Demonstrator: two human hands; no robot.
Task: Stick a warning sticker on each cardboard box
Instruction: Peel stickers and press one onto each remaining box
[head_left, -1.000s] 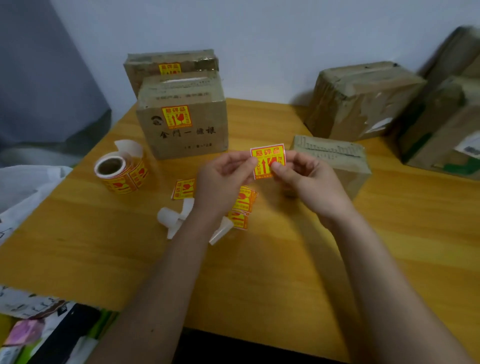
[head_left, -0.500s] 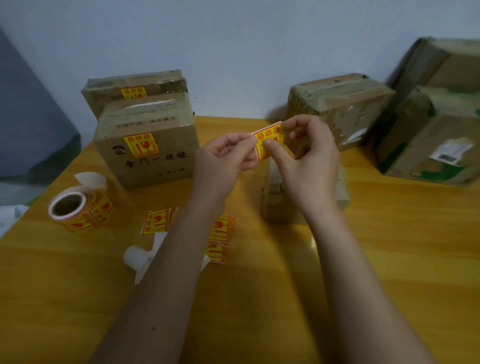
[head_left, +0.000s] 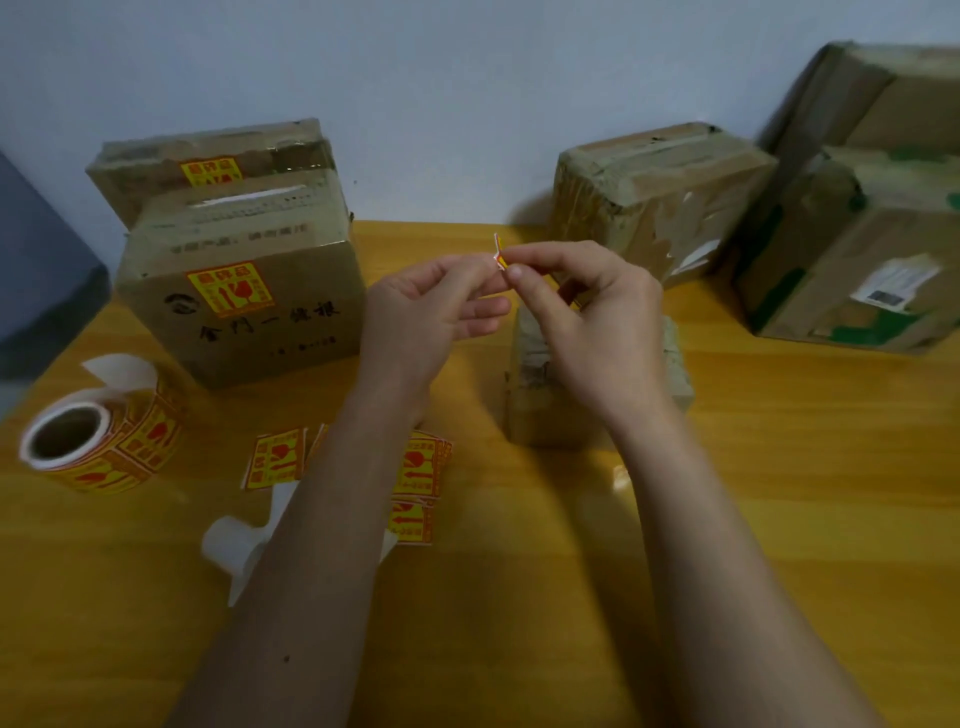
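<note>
Both hands are raised above a smooth, glossy yellow-orange wooden table (head_left: 779, 467). The left hand (head_left: 426, 312) and right hand (head_left: 597, 322) meet fingertip to fingertip, together pinching one small warning sticker (head_left: 498, 254), seen nearly edge-on: thin, slightly curled paper, yellow and red with a white margin. The remaining fingers of each hand are loosely curled.

Directly beneath the right hand sits a small, rough grey-brown cardboard box (head_left: 540, 384), rectangular, with no sticker visible. At left stands a cube-shaped box (head_left: 249, 332) of plain brown card with dark printed characters and a square yellow-red sticker on its front face. Behind it, a flatter taped box (head_left: 156, 176) also bears a sticker. At rear right is a crumpled, tape-wrapped box (head_left: 654, 197); at far right, large boxes (head_left: 857, 249) are stacked, one carrying a white printed label.

A cylindrical sticker roll (head_left: 93, 447) with a white card core lies on its side at the left edge. Loose square stickers (head_left: 275, 460) and curled white backing strips (head_left: 234, 545) lie flat near the left forearm
</note>
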